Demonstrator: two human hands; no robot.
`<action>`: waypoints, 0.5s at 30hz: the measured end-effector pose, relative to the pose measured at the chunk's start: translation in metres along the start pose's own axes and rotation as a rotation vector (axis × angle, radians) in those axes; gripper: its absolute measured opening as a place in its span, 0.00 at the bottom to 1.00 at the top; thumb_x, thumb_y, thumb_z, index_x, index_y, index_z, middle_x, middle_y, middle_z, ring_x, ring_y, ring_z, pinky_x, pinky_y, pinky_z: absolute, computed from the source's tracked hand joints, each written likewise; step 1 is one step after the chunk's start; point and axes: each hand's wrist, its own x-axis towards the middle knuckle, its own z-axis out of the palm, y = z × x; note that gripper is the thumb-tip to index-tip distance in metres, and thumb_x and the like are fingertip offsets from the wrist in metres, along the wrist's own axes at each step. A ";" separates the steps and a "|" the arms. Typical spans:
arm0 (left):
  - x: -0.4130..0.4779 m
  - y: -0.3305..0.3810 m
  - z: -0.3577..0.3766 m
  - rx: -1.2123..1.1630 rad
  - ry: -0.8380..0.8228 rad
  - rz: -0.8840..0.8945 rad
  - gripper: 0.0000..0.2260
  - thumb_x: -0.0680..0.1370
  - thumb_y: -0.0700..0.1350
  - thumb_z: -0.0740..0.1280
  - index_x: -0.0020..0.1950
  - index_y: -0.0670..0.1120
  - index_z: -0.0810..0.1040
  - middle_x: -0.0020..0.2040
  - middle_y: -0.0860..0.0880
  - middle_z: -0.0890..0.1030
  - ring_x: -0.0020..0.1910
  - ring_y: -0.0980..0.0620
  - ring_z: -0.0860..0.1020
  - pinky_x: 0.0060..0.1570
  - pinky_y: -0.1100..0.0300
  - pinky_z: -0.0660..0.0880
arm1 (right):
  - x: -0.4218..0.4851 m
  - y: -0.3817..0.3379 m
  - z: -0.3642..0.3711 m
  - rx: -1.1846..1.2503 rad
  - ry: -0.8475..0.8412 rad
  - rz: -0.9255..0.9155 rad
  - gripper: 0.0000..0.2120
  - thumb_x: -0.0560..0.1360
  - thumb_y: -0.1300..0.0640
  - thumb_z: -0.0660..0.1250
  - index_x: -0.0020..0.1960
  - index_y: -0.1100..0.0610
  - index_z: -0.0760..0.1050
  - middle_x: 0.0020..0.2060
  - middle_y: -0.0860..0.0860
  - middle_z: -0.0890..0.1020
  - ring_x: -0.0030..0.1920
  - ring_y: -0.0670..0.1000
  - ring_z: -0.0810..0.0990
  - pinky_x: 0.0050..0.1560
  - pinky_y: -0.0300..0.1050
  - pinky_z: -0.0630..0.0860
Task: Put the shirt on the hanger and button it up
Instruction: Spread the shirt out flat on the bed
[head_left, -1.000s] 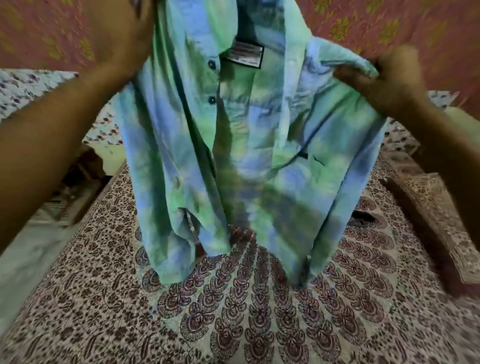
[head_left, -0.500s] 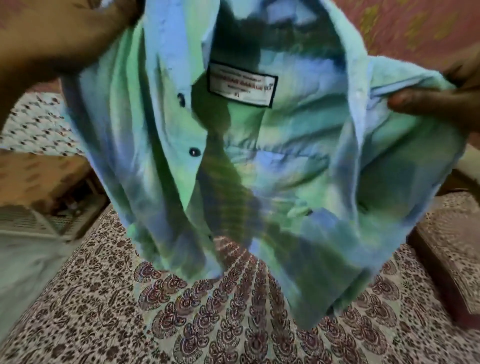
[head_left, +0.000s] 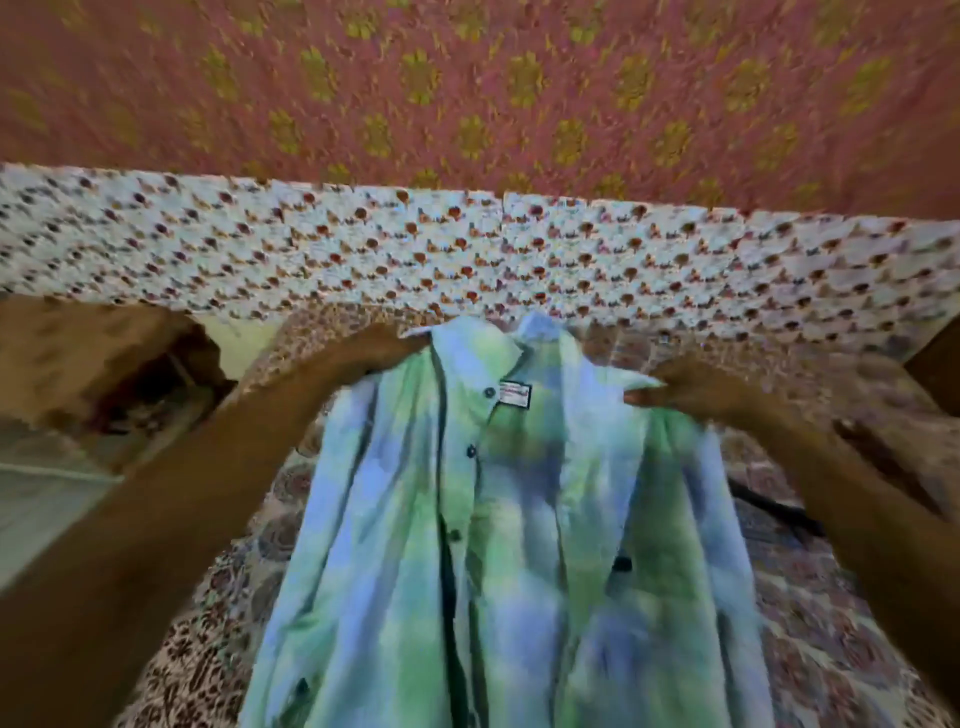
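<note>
Both arms reach forward, bare, well apart. Left forearm (head_left: 182, 509) runs from the lower left corner up and right to the left hand (head_left: 382, 347), back of hand up, fingers curled onto the shoulder edge of the shirt (head_left: 519, 545). Right forearm (head_left: 872, 525) comes in from the lower right edge. Right hand (head_left: 693, 385) sits slightly lower than the left, pinching the other shoulder edge, thumb pointing inward. Motion blur, finger detail unclear.

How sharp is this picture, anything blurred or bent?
Head view: motion blur smears the shirt, left hand, right hand and wall cloth; the label is unreadable; the wide lens bows the flowered band; dim warm light, no glare.
</note>
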 end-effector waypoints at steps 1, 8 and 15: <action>0.005 -0.005 0.019 -0.001 -0.062 -0.022 0.36 0.67 0.72 0.56 0.61 0.46 0.77 0.58 0.35 0.77 0.55 0.39 0.76 0.44 0.60 0.68 | 0.029 0.019 0.028 0.009 0.022 0.048 0.22 0.73 0.50 0.69 0.27 0.59 0.64 0.20 0.49 0.65 0.19 0.43 0.68 0.26 0.34 0.63; 0.039 -0.064 0.151 0.049 -0.049 -0.039 0.22 0.75 0.48 0.68 0.65 0.40 0.71 0.57 0.36 0.77 0.57 0.38 0.75 0.56 0.50 0.72 | 0.138 0.108 0.173 0.235 0.223 0.205 0.27 0.71 0.56 0.72 0.65 0.67 0.68 0.58 0.63 0.75 0.60 0.59 0.73 0.55 0.50 0.70; -0.074 -0.177 0.262 0.283 -0.160 0.414 0.21 0.76 0.58 0.55 0.60 0.47 0.73 0.54 0.42 0.81 0.50 0.43 0.82 0.45 0.49 0.80 | 0.068 0.157 0.323 0.017 0.090 0.116 0.30 0.72 0.42 0.63 0.64 0.63 0.71 0.56 0.62 0.79 0.56 0.63 0.78 0.57 0.56 0.74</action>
